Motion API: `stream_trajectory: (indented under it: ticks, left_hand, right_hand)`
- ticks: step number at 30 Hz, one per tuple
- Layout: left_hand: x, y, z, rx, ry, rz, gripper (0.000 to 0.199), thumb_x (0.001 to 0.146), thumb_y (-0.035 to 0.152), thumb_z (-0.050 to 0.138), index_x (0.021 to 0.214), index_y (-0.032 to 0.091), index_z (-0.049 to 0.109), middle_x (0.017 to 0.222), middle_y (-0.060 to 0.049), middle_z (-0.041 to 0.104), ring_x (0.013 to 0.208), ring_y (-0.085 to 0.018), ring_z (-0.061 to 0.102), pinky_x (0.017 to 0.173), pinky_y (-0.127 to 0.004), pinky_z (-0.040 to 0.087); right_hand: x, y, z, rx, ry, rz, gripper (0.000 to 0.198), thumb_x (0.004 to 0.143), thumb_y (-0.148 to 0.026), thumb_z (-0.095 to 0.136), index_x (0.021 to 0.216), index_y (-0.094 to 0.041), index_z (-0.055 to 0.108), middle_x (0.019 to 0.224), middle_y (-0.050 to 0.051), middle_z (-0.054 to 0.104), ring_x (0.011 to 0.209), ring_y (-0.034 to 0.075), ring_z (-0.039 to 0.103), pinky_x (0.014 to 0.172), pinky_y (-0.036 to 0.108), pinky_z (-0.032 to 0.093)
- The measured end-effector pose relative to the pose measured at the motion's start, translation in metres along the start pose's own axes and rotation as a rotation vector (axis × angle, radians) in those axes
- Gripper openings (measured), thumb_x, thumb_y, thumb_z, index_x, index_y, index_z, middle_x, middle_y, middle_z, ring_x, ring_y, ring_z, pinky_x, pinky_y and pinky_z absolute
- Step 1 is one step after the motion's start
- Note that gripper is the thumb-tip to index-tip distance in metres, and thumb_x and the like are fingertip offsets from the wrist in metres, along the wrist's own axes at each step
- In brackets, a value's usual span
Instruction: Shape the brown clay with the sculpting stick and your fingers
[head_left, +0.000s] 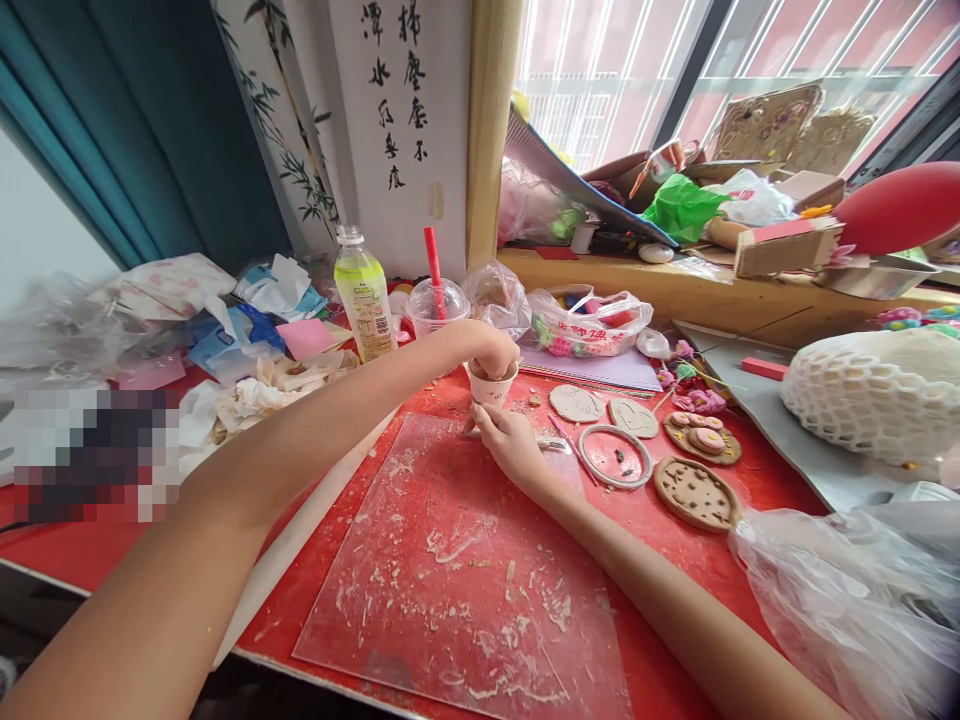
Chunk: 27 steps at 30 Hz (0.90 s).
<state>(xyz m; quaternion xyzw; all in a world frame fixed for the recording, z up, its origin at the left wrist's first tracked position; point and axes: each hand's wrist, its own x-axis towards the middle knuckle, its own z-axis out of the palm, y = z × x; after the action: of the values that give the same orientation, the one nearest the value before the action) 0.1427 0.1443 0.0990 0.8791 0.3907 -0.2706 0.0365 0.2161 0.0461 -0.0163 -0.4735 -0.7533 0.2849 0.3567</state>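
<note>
A small white paper cup (491, 390) with dark marks on its side stands at the far end of a clear plastic board (465, 560). My left hand (493, 348) reaches over from the left, bent at the wrist, with its fingers down inside the cup's mouth. Those fingers are hidden, and brownish matter shows near the rim. Low on the near side of the cup, my right hand (514, 445) holds its base with thumb and fingers drawn together. Pale clay scraps are smeared across the board.
Right of the cup lie a white ring (615, 457), flat clay pieces (577, 403) and a spotted clay disc (696, 494). Behind stand a bottle (364, 295) and a plastic cup with red straw (438, 305). Crumpled tissues (262, 405) are left; a clear bag (847, 590) is right.
</note>
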Motion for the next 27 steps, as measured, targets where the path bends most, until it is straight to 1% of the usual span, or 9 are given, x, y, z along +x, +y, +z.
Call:
stream_trajectory:
  ticks: [5, 8, 14, 18, 22, 25, 27]
  left_hand:
    - [-0.008, -0.006, -0.004, -0.025, 0.029, 0.010, 0.045, 0.058, 0.017, 0.052, 0.100, 0.017, 0.071, 0.081, -0.009, 0.067, 0.069, -0.020, 0.055, 0.064, -0.030, 0.039]
    - [-0.010, -0.012, -0.006, -0.060, 0.029, 0.013, 0.044, 0.061, 0.020, 0.055, 0.102, 0.018, 0.071, 0.083, -0.008, 0.068, 0.069, -0.020, 0.056, 0.064, -0.029, 0.040]
    - [-0.012, -0.019, -0.009, -0.102, 0.032, -0.012, 0.044, 0.065, 0.027, 0.057, 0.106, 0.018, 0.069, 0.082, -0.008, 0.068, 0.067, -0.019, 0.058, 0.064, -0.028, 0.043]
    - [-0.015, -0.024, -0.011, -0.074, 0.080, -0.011, 0.043, 0.067, 0.027, 0.054, 0.106, 0.017, 0.068, 0.085, -0.008, 0.069, 0.069, -0.019, 0.058, 0.063, -0.027, 0.042]
    - [-0.017, -0.030, -0.013, -0.110, 0.104, -0.004, 0.041, 0.066, 0.027, 0.055, 0.104, 0.019, 0.069, 0.084, -0.007, 0.068, 0.072, -0.020, 0.059, 0.066, -0.028, 0.040]
    - [-0.021, -0.032, -0.013, -0.116, 0.107, -0.024, 0.043, 0.066, 0.028, 0.055, 0.106, 0.020, 0.068, 0.083, -0.006, 0.068, 0.071, -0.020, 0.059, 0.066, -0.028, 0.039]
    - [-0.024, -0.031, -0.014, -0.118, 0.098, -0.043, 0.044, 0.067, 0.029, 0.054, 0.109, 0.020, 0.067, 0.083, -0.006, 0.069, 0.068, -0.018, 0.059, 0.064, -0.027, 0.039]
  right_hand:
    - [0.000, -0.001, 0.000, -0.004, 0.002, 0.005, 0.037, 0.091, -0.038, 0.031, 0.062, -0.019, 0.045, 0.062, 0.001, 0.052, 0.060, 0.014, 0.045, 0.058, 0.024, 0.030]
    - [0.000, -0.002, 0.000, -0.005, -0.001, 0.006, 0.037, 0.091, -0.038, 0.031, 0.062, -0.019, 0.043, 0.062, 0.001, 0.050, 0.060, 0.013, 0.044, 0.057, 0.023, 0.030]
    - [0.001, -0.001, 0.000, -0.011, 0.000, 0.003, 0.037, 0.091, -0.037, 0.032, 0.062, -0.019, 0.046, 0.062, 0.001, 0.052, 0.059, 0.013, 0.044, 0.056, 0.023, 0.028]
    - [0.001, -0.002, 0.000, -0.012, 0.000, 0.003, 0.039, 0.091, -0.037, 0.032, 0.062, -0.018, 0.049, 0.061, 0.001, 0.053, 0.059, 0.013, 0.046, 0.056, 0.023, 0.029]
    - [0.000, -0.002, -0.001, -0.007, 0.001, 0.000, 0.039, 0.092, -0.037, 0.032, 0.062, -0.019, 0.048, 0.062, 0.001, 0.054, 0.060, 0.013, 0.047, 0.058, 0.023, 0.031]
    - [0.000, -0.002, -0.001, -0.005, 0.005, -0.003, 0.039, 0.092, -0.037, 0.032, 0.061, -0.019, 0.047, 0.063, 0.002, 0.055, 0.060, 0.013, 0.047, 0.059, 0.023, 0.033]
    - [0.000, -0.002, -0.001, -0.006, 0.006, -0.005, 0.038, 0.091, -0.037, 0.032, 0.061, -0.019, 0.046, 0.062, 0.001, 0.054, 0.060, 0.013, 0.047, 0.059, 0.023, 0.033]
